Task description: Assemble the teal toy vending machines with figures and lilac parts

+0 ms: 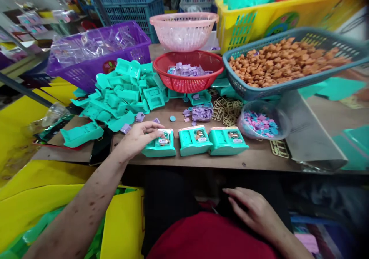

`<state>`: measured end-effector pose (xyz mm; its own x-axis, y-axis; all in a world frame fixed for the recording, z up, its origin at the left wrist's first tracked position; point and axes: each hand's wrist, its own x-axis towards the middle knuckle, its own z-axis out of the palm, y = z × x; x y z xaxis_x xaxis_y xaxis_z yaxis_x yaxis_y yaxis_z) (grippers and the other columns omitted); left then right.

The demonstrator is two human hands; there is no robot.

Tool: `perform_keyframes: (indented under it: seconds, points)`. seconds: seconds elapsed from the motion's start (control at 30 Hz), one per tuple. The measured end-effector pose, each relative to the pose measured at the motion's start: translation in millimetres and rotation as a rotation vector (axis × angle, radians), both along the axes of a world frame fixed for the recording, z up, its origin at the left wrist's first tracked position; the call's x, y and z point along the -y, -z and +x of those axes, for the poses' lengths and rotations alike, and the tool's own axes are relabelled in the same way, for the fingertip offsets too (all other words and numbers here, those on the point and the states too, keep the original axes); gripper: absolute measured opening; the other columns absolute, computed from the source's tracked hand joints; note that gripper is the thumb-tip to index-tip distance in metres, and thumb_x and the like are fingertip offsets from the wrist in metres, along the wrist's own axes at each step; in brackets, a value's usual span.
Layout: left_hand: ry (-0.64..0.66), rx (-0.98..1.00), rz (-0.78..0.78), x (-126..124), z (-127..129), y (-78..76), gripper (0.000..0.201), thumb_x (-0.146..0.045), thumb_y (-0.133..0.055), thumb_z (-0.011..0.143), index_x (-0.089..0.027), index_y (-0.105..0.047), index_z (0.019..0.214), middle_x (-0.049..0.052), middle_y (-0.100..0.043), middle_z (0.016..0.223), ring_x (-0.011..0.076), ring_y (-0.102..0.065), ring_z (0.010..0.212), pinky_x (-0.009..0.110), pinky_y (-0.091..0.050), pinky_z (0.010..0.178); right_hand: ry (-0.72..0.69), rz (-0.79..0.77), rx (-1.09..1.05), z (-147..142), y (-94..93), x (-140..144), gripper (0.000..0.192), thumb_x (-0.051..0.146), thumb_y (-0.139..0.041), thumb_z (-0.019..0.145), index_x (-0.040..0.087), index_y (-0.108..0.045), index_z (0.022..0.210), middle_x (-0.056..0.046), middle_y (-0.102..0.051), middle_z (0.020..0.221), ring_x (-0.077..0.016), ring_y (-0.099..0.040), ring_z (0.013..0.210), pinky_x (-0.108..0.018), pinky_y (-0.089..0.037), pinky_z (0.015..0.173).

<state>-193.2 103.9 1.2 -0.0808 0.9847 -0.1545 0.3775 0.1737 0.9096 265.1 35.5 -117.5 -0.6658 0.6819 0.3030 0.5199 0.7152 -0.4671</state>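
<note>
Three turquoise plastic toy housings stand in a row near the table's front edge, each with a small round orange-brown part and a pale label on its face. My left hand (141, 137) is at the leftmost housing (164, 150), its thumb on the top face by the round part and its fingers along the back edge. That hand covers the housing's left side. The middle housing (194, 145) and the right housing (229, 145) stand untouched. My right hand (249, 205) hovers over my lap, fingers stretched out and holding nothing.
Turquoise housings (123, 93) lie heaped at left. Behind are a purple crate (95, 55), a red basket (187, 82) of purple pieces and a blue-grey basket (288, 86) of orange-brown pieces. A clear bowl (284, 126) holds small pink and blue parts beside gold frames (229, 111).
</note>
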Motion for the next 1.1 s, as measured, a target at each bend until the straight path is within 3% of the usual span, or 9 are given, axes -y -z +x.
perform_keyframes:
  seconds: [0.17, 0.3, 0.43, 0.57, 0.63, 0.77, 0.9, 1.1]
  points:
    - [0.011, -0.084, 0.015, 0, 1, 1.7, 0.049, -0.062, -0.086, 0.088, -0.022, -0.083, 0.116, 0.01, -0.085, 0.117, 0.0312, -0.079, 0.109, 0.038, -0.062, 0.087, -0.051, 0.006, 0.009, -30, -16.2, 0, 0.029, 0.022, -0.058, 0.11, 0.023, -0.075, 0.133, -0.006, -0.087, 0.107, -0.0206, -0.086, 0.093, -0.031, -0.071, 0.086]
    - [0.042, -0.286, 0.138, 6, 11, 1.5, 0.037, -0.054, -0.074, 0.098, -0.024, -0.082, 0.118, 0.007, -0.083, 0.119, 0.0299, -0.075, 0.112, 0.04, -0.06, 0.094, -0.077, -0.011, 0.028, -36, -23.6, 0, 0.03, 0.02, -0.056, 0.11, 0.023, -0.074, 0.134, -0.007, -0.087, 0.108, -0.0209, -0.086, 0.093, -0.033, -0.07, 0.085]
    - [0.025, -0.598, 0.306, 11, 19, 3.3, 0.031, -0.046, -0.072, 0.098, -0.024, -0.08, 0.118, 0.011, -0.074, 0.13, 0.0341, -0.068, 0.125, 0.052, -0.053, 0.114, -0.074, -0.009, 0.015, -38, -30.1, 5, 0.03, 0.018, -0.056, 0.11, 0.024, -0.072, 0.135, -0.006, -0.086, 0.107, -0.0205, -0.085, 0.092, -0.033, -0.068, 0.085]
    - [0.202, -0.725, 0.386, 12, 19, 2.8, 0.032, -0.04, -0.064, 0.106, -0.028, -0.077, 0.133, 0.009, -0.071, 0.144, 0.0345, -0.062, 0.139, 0.056, -0.047, 0.123, -0.077, -0.029, 0.017, -40, -32.6, 11, 0.028, 0.019, -0.056, 0.111, 0.024, -0.072, 0.133, -0.006, -0.085, 0.104, -0.0201, -0.083, 0.088, -0.033, -0.067, 0.082]
    - [0.279, -0.756, 0.406, 12, 20, 1.3, 0.033, -0.037, -0.059, 0.111, -0.027, -0.076, 0.137, 0.009, -0.072, 0.145, 0.0326, -0.064, 0.138, 0.053, -0.049, 0.122, -0.081, -0.051, 0.024, -42, -33.2, 12, 0.027, 0.02, -0.056, 0.111, 0.024, -0.072, 0.132, -0.005, -0.084, 0.104, -0.0198, -0.082, 0.087, -0.033, -0.066, 0.081]
    - [0.308, -0.945, 0.408, 14, 27, -0.2, 0.036, -0.033, -0.047, 0.116, -0.022, -0.071, 0.141, 0.012, -0.071, 0.147, 0.0318, -0.068, 0.132, 0.048, -0.055, 0.114, -0.089, -0.079, 0.028, -44, -34.6, 15, 0.026, 0.021, -0.055, 0.111, 0.024, -0.073, 0.131, -0.004, -0.084, 0.1, -0.0194, -0.081, 0.084, -0.033, -0.064, 0.079]
    - [0.331, -1.029, 0.398, 14, 34, 0.1, 0.03, -0.032, -0.049, 0.115, -0.025, -0.072, 0.133, 0.012, -0.073, 0.142, 0.0333, -0.067, 0.128, 0.049, -0.056, 0.109, -0.108, -0.083, -0.002, -48, -40.1, 17, 0.024, 0.023, -0.056, 0.112, 0.024, -0.074, 0.128, -0.004, -0.085, 0.101, -0.0185, -0.081, 0.085, -0.032, -0.062, 0.081]
    - [0.327, -1.09, 0.367, 11, 38, -3.8, 0.027, -0.03, -0.051, 0.114, -0.029, -0.073, 0.129, 0.01, -0.074, 0.141, 0.034, -0.067, 0.125, 0.047, -0.057, 0.102, -0.222, -0.035, -0.051, -71, -73.7, 5, 0.022, 0.023, -0.057, 0.112, 0.022, -0.073, 0.127, -0.002, -0.08, 0.092, -0.017, -0.075, 0.079, -0.031, -0.057, 0.076]
